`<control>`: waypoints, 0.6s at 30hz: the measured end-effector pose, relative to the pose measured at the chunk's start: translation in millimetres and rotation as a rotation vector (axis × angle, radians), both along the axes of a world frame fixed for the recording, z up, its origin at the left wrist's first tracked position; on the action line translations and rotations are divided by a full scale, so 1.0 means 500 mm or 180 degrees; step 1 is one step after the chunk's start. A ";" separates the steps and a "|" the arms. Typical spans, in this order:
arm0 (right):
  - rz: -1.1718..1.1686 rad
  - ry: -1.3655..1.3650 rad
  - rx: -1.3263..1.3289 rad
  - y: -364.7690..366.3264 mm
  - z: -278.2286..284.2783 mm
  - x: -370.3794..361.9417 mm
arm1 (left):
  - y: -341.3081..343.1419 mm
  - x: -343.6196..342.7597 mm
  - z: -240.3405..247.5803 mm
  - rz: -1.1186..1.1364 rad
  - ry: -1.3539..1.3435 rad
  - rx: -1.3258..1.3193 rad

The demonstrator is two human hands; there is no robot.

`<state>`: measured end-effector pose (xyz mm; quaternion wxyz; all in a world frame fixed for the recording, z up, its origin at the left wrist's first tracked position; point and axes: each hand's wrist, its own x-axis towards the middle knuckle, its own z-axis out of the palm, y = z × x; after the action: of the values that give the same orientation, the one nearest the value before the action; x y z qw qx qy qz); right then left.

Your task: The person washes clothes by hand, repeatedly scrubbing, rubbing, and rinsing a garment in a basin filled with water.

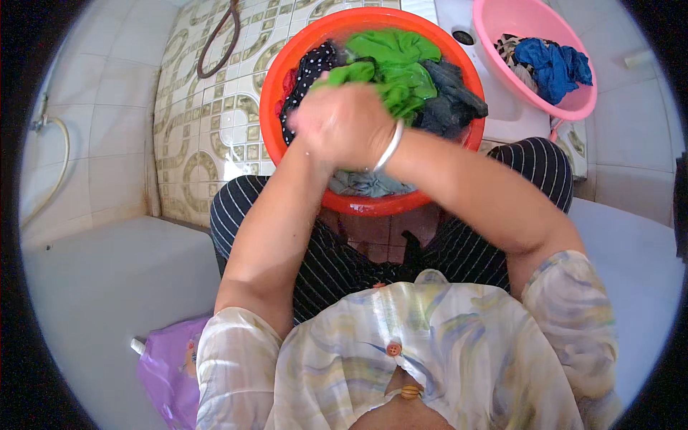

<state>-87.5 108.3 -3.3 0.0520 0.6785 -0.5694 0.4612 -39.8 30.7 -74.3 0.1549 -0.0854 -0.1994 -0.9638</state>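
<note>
My left hand (309, 123) and my right hand (358, 120) are pressed together over a large orange-red basin (276, 50). Both are closed and blurred by motion. A bright green garment (401, 50) comes out from under them and spreads over the far part of the basin; the fingers' exact hold on it is hidden. Around it lie a black polka-dot cloth (313, 64) on the left, a dark grey cloth (448, 97) on the right and a light grey-blue cloth (369, 183) near the front rim. A white bangle (390, 145) circles my right wrist.
A pink basin (494, 21) with blue and patterned clothes (552, 68) stands at the far right. A brown hose loop (218, 39) lies on the patterned floor tiles. Purple pouch (172, 365) at lower left; pale hose (63, 165) by the left wall. My knees flank the orange-red basin.
</note>
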 end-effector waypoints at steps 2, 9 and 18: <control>0.0026 0.0115 0.0189 0.018 0.001 0.010 | 0.035 -0.014 0.054 0.0474 -0.1341 0.0141; -0.0969 -0.0305 0.2245 0.007 -0.039 -0.248 | 0.040 -0.005 0.168 -0.0045 -0.2830 -0.0438; 0.0254 -0.2579 0.2444 -0.015 -0.022 -0.205 | 0.009 0.036 0.162 0.0393 -0.2370 -0.2874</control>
<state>-190.0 100.8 -14.4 -0.4393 0.4382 -0.6449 0.4462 -22.0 35.3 6.8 0.0785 0.2131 -0.6357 -0.7378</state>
